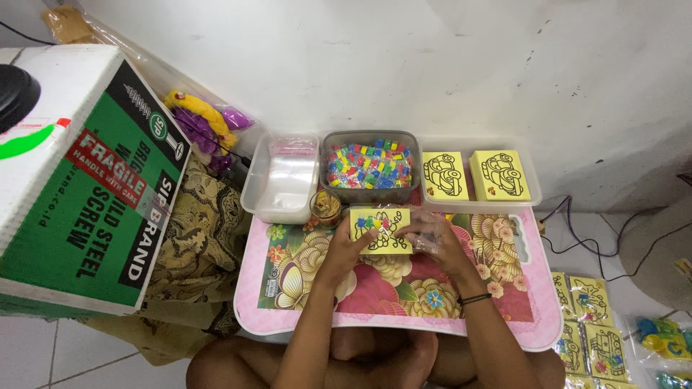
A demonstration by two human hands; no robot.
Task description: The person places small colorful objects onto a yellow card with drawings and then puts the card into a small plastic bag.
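My left hand [344,253] and my right hand [431,242] together hold a small yellow card [380,229] with a black line drawing and several coloured pieces lying on its upper part. A clear plastic bag seems to be under my right hand's fingers at the card's right edge. I hold the card just above a low pink floral table [288,302]. Right behind the card stands a grey tub of small coloured pieces [369,166].
A clear tub with plastic bags [282,180] stands left of the grey tub, and a small jar [326,209] is in front. A tray holds two stacks of yellow cards [479,176]. A large green-and-white carton [79,180] stands left. Packed cards [595,324] lie at right.
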